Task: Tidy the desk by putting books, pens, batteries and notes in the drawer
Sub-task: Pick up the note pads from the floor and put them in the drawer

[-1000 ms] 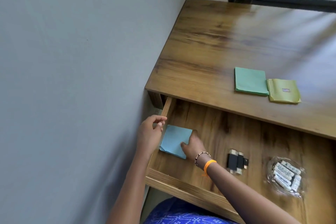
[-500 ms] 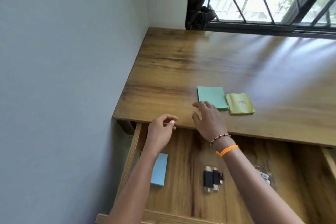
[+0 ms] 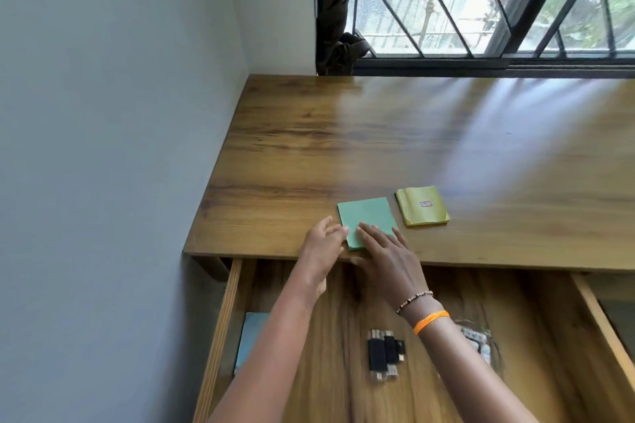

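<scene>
A green pad of notes (image 3: 367, 218) lies near the front edge of the wooden desk (image 3: 343, 148). My right hand (image 3: 385, 252) rests flat on its near part, fingers straight. My left hand (image 3: 324, 244) touches the pad's left edge with relaxed fingers. A yellow pad of notes (image 3: 422, 205) lies just right of the green one. Below, the drawer (image 3: 220, 330) stands pulled out. In it lie a blue pad (image 3: 249, 340) at the left, black batteries (image 3: 383, 355) in the middle, and a clear dish of white batteries (image 3: 479, 345) partly hidden by my right forearm.
A grey wall runs along the desk's left side. A barred window (image 3: 481, 0) and a dark curtain (image 3: 335, 10) stand behind the desk. The drawer's right wall (image 3: 604, 330) shows at the far right.
Both hands left the blue pad in the drawer and rose to the desk top. They now touch the green pad, which has slid closer to the front edge.
</scene>
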